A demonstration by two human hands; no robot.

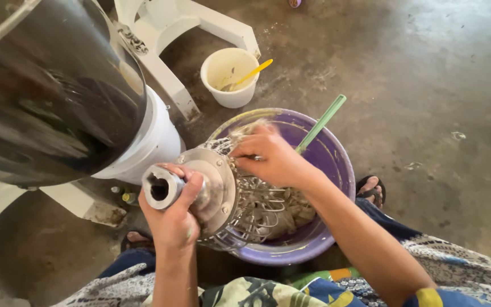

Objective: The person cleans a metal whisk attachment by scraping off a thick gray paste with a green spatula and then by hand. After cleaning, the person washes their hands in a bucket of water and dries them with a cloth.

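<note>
A steel wire whisk (240,204), caked with grey dough, is gripped at its hub by the left hand (173,219) and clasped by the right hand (271,159) over a purple plastic basin (336,165), its far wires hidden.

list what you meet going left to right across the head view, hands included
big dark mixer bowl → left hand on the whisk's metal shaft → white cup with a yellow spoon → right hand on the whisk wires → purple basin's right rim → sandalled foot
</note>
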